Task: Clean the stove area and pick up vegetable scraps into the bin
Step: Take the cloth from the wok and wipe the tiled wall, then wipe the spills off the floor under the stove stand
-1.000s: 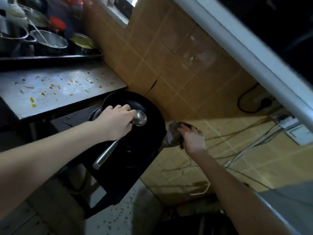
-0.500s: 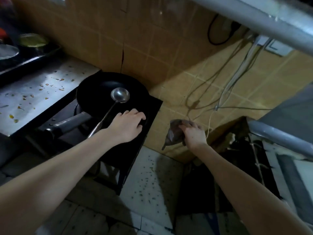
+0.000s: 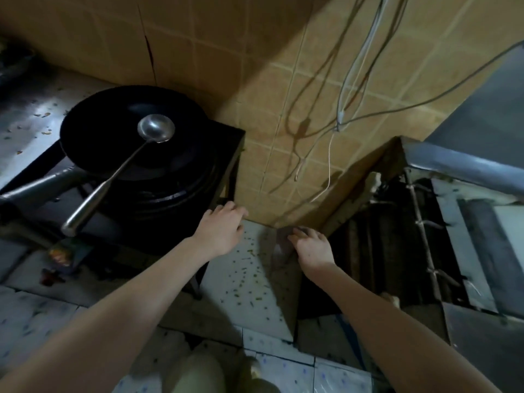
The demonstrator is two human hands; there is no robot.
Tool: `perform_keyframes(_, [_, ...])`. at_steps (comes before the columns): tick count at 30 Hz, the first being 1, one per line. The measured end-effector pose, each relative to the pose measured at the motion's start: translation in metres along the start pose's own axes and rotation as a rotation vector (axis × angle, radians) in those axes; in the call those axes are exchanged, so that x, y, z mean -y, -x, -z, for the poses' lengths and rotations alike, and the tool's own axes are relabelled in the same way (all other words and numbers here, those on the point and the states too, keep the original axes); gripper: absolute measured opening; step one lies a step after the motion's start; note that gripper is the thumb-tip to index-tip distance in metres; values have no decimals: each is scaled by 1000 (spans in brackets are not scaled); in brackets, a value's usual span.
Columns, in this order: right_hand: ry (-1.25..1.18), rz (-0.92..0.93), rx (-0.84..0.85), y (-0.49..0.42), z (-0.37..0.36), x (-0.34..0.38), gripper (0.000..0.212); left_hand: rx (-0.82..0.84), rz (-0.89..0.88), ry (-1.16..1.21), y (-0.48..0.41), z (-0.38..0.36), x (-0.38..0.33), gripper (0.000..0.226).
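Both hands are down low beside the stove (image 3: 195, 199): my left hand (image 3: 222, 232) holds nothing, its fingers loosely stretched toward the stand's near right corner, though I cannot tell whether they touch it; my right hand (image 3: 312, 249) lies spread and flat on what looks like a grey cloth (image 3: 279, 246), pressing it into the corner where the pale tile (image 3: 255, 316) meets the wall, not pinching it. The vegetable scraps (image 3: 245, 275) are small green bits strewn over that tile, between my two hands and trailing back from them toward my knees, so the long run of the mess goes from the wall toward me. The cloth sits at the far, right-hand end of that run, and the right hand is the one on it, so I judge the coming stroke should be a pull toward myself and a little leftward, gathering the bits into one heap. More bits lie on the steel worktop (image 3: 25, 129) left of the wok (image 3: 113, 143), where the ladle (image 3: 156, 128) rests. No bin is in view.
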State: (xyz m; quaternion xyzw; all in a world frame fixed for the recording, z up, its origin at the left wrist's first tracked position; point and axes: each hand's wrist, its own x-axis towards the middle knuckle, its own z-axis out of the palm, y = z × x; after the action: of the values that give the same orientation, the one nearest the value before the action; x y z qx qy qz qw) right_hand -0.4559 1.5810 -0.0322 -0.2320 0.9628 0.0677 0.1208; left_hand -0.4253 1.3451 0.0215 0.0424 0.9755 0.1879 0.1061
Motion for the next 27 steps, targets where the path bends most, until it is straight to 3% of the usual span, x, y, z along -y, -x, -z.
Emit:
perform_keyframes(8, [-17, -100, 119, -35, -96, -15, 47, 110, -52, -27, -55, -106, 16, 33])
perform_keyframes(12, [-21, -106, 94, -62, -157, -23, 45, 174, -22, -17, -90, -168, 34, 37])
perform_keyframes(21, [-138, -190, 43, -145, -318, -37, 50, 93, -8, -189, -181, -332, 87, 38])
perform_keyframes(27, [-231, -262, 11, -213, -425, -51, 52, -77, -35, -148, -245, -430, 133, 40])
